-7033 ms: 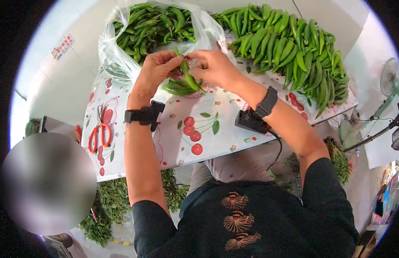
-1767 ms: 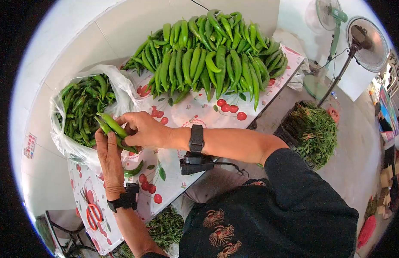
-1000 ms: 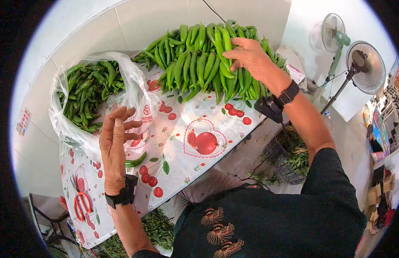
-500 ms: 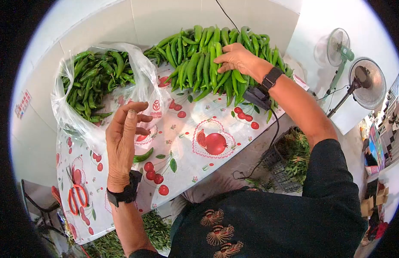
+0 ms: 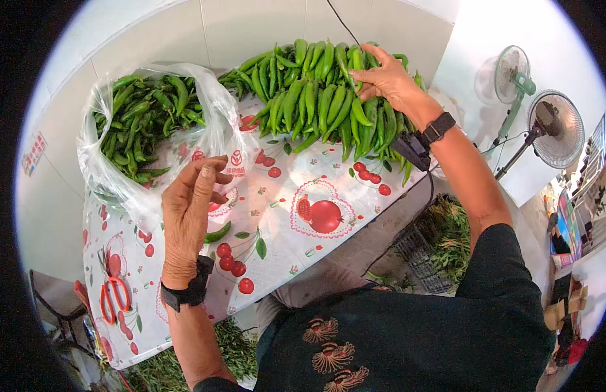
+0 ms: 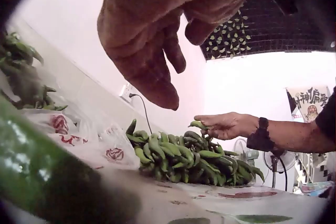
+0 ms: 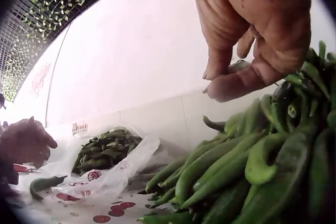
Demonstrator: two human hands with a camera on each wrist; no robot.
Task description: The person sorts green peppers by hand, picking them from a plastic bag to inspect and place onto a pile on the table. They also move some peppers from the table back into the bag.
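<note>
My right hand (image 5: pixel 394 81) is over the upper row of a large heap of green chili peppers (image 5: pixel 309 108). Between its thumb and fingers it pinches one green chili pepper, whose end (image 6: pixel 198 124) sticks out in the left wrist view. My left hand (image 5: pixel 188 212) hovers with loosely bent fingers beside a clear plastic bag (image 5: pixel 143 212) and holds nothing. Inside the bag lie many smaller, darker green peppers (image 5: pixel 143 124). A single curved pepper (image 5: pixel 218 233) lies on the cloth just right of the left hand; the left wrist view shows a large blurred pepper (image 6: pixel 37 166) close up.
A cherry-patterned cloth (image 5: pixel 277 215) covers the table. Orange-handled scissors (image 5: pixel 113 299) lie at its left end. Two fans (image 5: pixel 556 127) stand beyond the right end. A crate of greenery (image 5: pixel 420 258) sits on the floor, and a cable trails from my right wrist device.
Earlier, both hands held peppers by the bag. My right hand then carried peppers to the heap, laid them on the front row, and has since risen to the back row. My left hand stayed by the bag.
</note>
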